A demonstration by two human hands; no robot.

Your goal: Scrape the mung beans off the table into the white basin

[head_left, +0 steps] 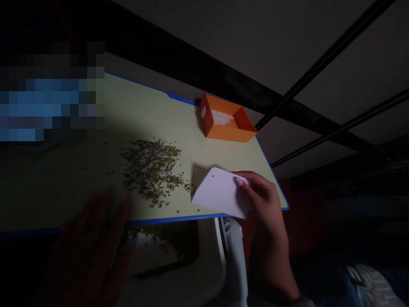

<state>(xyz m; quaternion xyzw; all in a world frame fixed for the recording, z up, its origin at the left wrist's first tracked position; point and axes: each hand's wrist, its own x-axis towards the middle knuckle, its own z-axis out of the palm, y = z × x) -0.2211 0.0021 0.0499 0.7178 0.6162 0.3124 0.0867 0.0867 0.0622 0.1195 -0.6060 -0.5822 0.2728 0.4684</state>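
My right hand grips a white plastic scraper between thumb and fingers. The scraper is tilted above the table near its front right edge. To its left, a loose heap of small green-brown grains is spread on the pale table; their exact kind cannot be made out. In deep shadow at the lower left, my left hand reaches over the blue front edge, fingers stretched out, with nothing visible in it. Below that edge, a white tub holds more of the same dark grains, partly hidden by my left hand.
An orange box with white granules inside stands at the table's back right. A blurred-out patch with blue covers the far left. Dark-framed pale panels rise behind the table. A shoe shows at the lower right.
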